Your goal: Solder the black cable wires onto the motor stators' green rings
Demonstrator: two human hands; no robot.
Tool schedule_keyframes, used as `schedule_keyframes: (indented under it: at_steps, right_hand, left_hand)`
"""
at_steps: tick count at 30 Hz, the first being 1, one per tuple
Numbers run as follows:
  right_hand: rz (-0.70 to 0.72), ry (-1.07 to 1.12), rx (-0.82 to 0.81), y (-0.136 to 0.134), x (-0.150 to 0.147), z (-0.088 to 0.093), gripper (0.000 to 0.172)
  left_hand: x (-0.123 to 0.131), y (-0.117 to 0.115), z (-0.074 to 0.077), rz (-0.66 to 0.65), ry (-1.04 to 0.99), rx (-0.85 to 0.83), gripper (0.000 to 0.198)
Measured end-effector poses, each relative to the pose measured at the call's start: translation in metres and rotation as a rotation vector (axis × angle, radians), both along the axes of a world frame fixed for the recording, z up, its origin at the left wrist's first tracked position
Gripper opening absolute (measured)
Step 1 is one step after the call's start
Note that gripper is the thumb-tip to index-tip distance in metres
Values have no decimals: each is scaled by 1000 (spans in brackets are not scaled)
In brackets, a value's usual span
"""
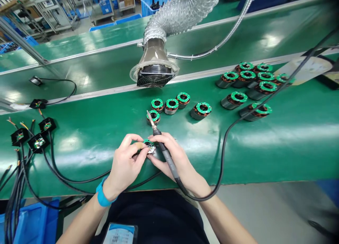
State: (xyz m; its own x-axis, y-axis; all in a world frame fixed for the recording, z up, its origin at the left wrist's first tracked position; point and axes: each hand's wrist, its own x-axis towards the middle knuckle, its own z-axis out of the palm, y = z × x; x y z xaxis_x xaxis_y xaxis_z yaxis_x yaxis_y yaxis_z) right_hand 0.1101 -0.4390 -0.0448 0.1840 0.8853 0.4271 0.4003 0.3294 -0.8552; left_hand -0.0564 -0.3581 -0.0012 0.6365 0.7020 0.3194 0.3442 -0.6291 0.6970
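Note:
My right hand point(176, 157) is closed around a soldering iron point(169, 161), its metal tip angled up and away from me. Thumb and fingers of this same hand also touch a small motor stator point(150, 148) with a green ring board, low on the bench. From the other side my left hand point(128, 162), wearing a blue wristband point(102, 194), pinches at the stator's top; its fingers hide what they hold. Just beyond the iron's tip stands another stator point(153, 117), with several more close by, green rings facing up.
More stators point(247, 78) are grouped at the back right. A fume duct point(156, 65) hangs over the bench point(185, 159). Black cables with square black housings point(39, 142) lie at left, some running toward my hands. The iron's cord point(222, 166) loops right.

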Motion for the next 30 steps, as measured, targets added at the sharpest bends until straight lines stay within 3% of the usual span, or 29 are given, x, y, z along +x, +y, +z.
schedule_keyframes:
  at_steps: [2, 6, 8, 13, 25, 30]
  right_hand:
    - [-45, 4, 34, -7, 2, 4, 43]
    - [-397, 67, 147, -35, -8, 6, 21]
    - [-498, 127, 210, -50, -17, 3, 22]
    - [-482, 160, 279, -64, -31, -8, 27]
    - [-529, 324, 96, -67, -41, -12, 23]
    - [-555, 349, 91, -69, -46, -15, 23]
  left_hand:
    - [0, -2, 0, 6, 44, 70, 10]
    - [3, -4, 2, 9, 74, 107, 11]
    - [4, -4, 2, 6, 53, 89, 11]
    - [6, -3, 3, -1, 12, 67, 9]
    - [6, -4, -2, -1, 14, 70, 7]
    - [7, -5, -3, -3, 17, 90, 6]
